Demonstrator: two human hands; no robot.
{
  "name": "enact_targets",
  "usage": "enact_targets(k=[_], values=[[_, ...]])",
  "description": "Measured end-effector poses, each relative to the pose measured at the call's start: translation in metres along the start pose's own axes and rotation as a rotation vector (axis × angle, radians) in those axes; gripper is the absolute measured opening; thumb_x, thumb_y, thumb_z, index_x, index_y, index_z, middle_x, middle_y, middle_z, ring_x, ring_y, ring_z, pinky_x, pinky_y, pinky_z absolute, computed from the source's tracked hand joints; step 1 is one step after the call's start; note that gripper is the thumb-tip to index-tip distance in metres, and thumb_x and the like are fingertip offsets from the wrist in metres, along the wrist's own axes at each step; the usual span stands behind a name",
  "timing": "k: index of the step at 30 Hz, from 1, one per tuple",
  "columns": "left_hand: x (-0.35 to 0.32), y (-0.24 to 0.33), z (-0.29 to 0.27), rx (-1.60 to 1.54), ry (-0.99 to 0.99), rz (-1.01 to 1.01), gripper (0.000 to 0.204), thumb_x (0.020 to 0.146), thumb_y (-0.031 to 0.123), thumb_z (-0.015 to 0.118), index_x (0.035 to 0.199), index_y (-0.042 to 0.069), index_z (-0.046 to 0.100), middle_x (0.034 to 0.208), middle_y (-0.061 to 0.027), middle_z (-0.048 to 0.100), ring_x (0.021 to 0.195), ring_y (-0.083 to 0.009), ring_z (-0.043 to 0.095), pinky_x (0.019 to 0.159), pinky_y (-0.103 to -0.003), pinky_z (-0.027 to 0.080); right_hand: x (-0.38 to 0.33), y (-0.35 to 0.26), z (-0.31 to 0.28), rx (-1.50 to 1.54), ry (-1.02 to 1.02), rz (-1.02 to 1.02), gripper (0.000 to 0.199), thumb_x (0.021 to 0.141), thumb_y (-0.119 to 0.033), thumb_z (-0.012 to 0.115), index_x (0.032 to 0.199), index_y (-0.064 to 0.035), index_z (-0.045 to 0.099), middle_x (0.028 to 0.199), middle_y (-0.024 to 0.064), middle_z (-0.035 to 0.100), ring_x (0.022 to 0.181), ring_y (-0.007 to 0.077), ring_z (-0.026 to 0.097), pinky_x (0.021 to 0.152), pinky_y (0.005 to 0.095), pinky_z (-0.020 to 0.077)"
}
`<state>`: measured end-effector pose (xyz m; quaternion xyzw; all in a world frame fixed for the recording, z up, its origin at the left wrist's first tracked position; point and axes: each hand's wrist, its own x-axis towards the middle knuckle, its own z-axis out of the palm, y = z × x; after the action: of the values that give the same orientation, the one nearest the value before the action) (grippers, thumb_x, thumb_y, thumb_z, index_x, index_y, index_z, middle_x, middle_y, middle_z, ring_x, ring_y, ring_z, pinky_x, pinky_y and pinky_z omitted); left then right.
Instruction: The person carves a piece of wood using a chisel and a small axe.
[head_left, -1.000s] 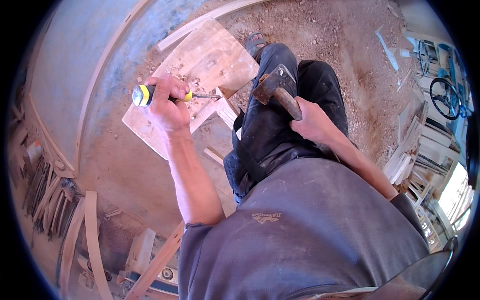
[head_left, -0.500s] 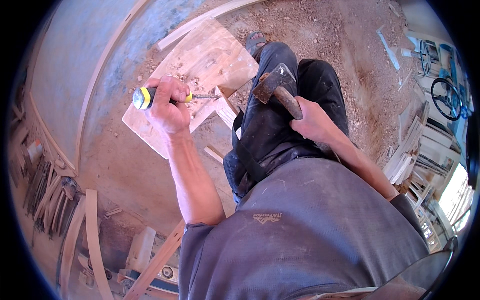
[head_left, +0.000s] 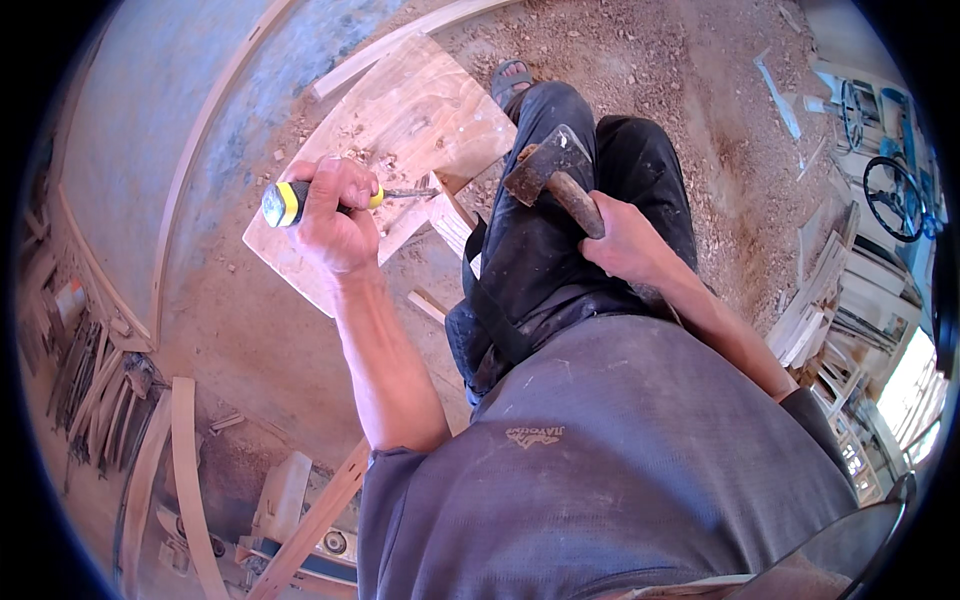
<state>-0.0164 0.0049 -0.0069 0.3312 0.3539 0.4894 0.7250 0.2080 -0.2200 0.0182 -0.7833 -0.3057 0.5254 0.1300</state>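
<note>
My left hand (head_left: 338, 212) is closed round the black and yellow handle of a chisel (head_left: 409, 192). Its thin metal blade points right, with the tip at the end of a pale squared wood piece (head_left: 452, 218). Beneath them lies a broad wooden board (head_left: 400, 95) with wood chips scattered on it. My right hand (head_left: 628, 240) grips the wooden handle of a hammer (head_left: 552, 168). The worn metal head of that hammer is over my thigh, apart from the chisel. Part of the squared piece is hidden beside my leg.
Curved wooden strips (head_left: 205, 165) stand along the left side. A long pale strip (head_left: 420, 30) lies beyond the board. At lower left are more timber lengths (head_left: 190, 470) and stacked offcuts. Planks (head_left: 815, 300) and a black wheel (head_left: 893, 198) are at the right. Wood chips cover the dirt floor (head_left: 640, 60).
</note>
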Motion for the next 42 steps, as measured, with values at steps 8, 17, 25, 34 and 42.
enact_targets(k=[8,17,25,34,42], values=[[-0.001,0.000,0.002,0.019,-0.037,0.026,0.022,0.091,0.003,0.065,0.074,0.009,0.053,0.055,-0.0021,0.048,0.051,-0.0145,0.047,0.055,-0.035,0.043,0.002,0.001,0.000,0.005,-0.003,-0.001,0.037,0.077,-0.010,0.065,0.112,0.0028,0.058,0.098,0.0309,0.066,0.100,0.0473,0.065,0.087,0.0470,0.0496],[-0.006,-0.002,0.007,0.094,-0.070,0.056,0.020,0.089,0.001,0.064,0.074,0.009,0.054,0.057,-0.0021,0.050,0.054,-0.0142,0.050,0.054,-0.033,0.044,0.003,0.006,0.000,0.011,-0.010,-0.027,0.036,0.080,-0.007,0.066,0.114,0.0026,0.056,0.079,0.0155,0.063,0.067,0.0232,0.066,0.065,0.0390,0.0531],[-0.059,-0.025,0.063,0.641,-0.180,0.317,0.016,0.079,-0.001,0.075,0.074,0.008,0.063,0.065,-0.0030,0.059,0.056,-0.0129,0.054,0.052,-0.029,0.042,-0.025,-0.030,-0.012,-0.016,0.195,-0.087,0.037,0.082,-0.013,0.071,0.114,0.0007,0.057,0.089,0.0246,0.067,0.092,0.0436,0.067,0.081,0.0436,0.0514],[-0.057,-0.032,0.087,0.811,-0.310,0.342,0.015,0.073,0.005,0.074,0.070,0.006,0.060,0.061,-0.0149,0.058,0.055,-0.0325,0.060,0.053,-0.038,0.046,-0.045,-0.028,-0.035,0.457,0.566,-0.240,0.025,0.087,-0.001,0.072,0.104,-0.0025,0.054,0.075,0.0011,0.056,0.055,0.0088,0.056,0.047,0.0259,0.0470],[-0.060,-0.047,0.096,0.879,-0.325,0.355,0.021,0.071,0.012,0.073,0.067,0.008,0.052,0.066,-0.0142,0.060,0.063,-0.0400,0.061,0.058,-0.047,0.047,-0.068,-0.058,-0.029,0.491,0.744,-0.323,0.025,0.088,0.004,0.069,0.104,-0.0035,0.051,0.078,0.0041,0.058,0.056,0.0103,0.056,0.049,0.0258,0.0467]])
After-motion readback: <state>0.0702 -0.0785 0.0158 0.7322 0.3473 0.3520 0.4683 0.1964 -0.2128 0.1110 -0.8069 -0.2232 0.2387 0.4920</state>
